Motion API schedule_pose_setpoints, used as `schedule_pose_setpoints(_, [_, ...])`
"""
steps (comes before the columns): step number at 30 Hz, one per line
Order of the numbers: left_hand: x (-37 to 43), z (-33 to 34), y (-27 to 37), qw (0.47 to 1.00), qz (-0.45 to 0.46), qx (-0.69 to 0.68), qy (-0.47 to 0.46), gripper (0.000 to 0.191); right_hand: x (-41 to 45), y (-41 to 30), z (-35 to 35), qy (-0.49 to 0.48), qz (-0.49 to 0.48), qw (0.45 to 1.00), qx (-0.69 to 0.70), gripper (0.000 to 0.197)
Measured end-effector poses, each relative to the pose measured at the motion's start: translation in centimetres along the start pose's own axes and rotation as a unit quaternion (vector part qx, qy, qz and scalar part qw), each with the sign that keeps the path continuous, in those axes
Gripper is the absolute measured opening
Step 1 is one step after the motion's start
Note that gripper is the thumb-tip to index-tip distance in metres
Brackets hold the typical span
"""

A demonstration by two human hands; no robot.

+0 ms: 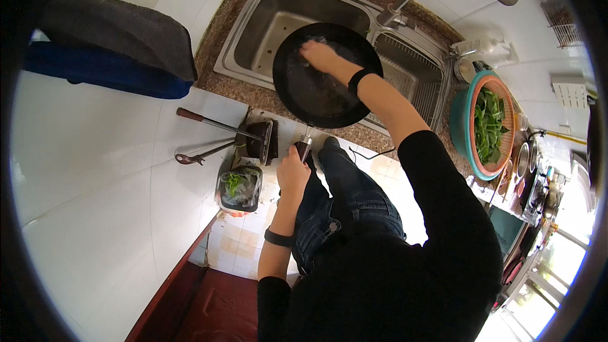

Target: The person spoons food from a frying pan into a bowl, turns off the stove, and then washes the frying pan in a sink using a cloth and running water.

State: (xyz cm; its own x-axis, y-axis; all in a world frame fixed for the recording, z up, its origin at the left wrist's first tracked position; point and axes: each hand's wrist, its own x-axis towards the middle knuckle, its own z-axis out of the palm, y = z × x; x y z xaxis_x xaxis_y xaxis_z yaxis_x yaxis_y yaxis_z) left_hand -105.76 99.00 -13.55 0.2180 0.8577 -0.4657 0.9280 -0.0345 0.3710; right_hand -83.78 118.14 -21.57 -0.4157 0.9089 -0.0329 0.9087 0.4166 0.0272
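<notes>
A dark wok (pixel 327 99) spans the near edge of a stainless steel double sink (pixel 232 59) and covers part of both basins. My left hand (pixel 292 175) is closed around the wok's handle (pixel 304 146), close to my body. Inside the wok, my right hand (pixel 320 56) reaches down with bent fingers to the far part of its wet inner surface. Whether the fingers hold a scrubber or something else under them is hidden. A metal faucet (pixel 392 12) rises behind the sink, its spout turned left, away from the wok.
A teal basin (pixel 458 118) bearing an orange colander (pixel 507 118) of leafy greens (pixel 488 126) stands right on the counter. A wire rack (pixel 427 99) lines the right basin. Towels (pixel 118 38) hang left. Below are a broom and dustpan (pixel 259 140) and a lined trash bin (pixel 240 190).
</notes>
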Motion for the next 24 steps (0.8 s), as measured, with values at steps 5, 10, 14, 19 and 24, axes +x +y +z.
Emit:
schedule_pose_setpoints(5, [0.0, -0.6, 0.5, 1.000, 0.017, 0.005, 0.016, 0.031, -0.3, -5.1, 1.2, -0.051, 0.015, 0.983, 0.176, 0.021])
schedule_pose_setpoints(10, [0.0, -0.3, 0.3, 1.000, -0.010, 0.021, 0.015, 0.030, -3.8, -7.4, 0.0, -0.180, -0.002, 0.960, 0.216, 0.026])
schedule_pose_setpoints(14, [0.3, -0.1, -0.2, 1.000, -0.006, 0.023, 0.010, 0.029, -7.1, -7.1, -1.3, -0.202, -0.028, 0.956, 0.209, 0.028])
schedule_pose_setpoints(19, [1.2, 0.3, -0.8, 0.997, -0.003, -0.062, -0.037, 0.041, -8.7, -5.9, -2.1, -0.243, -0.032, 0.953, 0.179, 0.028])
schedule_pose_setpoints(24, [1.7, -0.2, -1.4, 0.976, -0.021, -0.186, -0.110, 0.035, -9.3, -5.8, -5.2, -0.263, -0.058, 0.935, 0.230, 0.026])
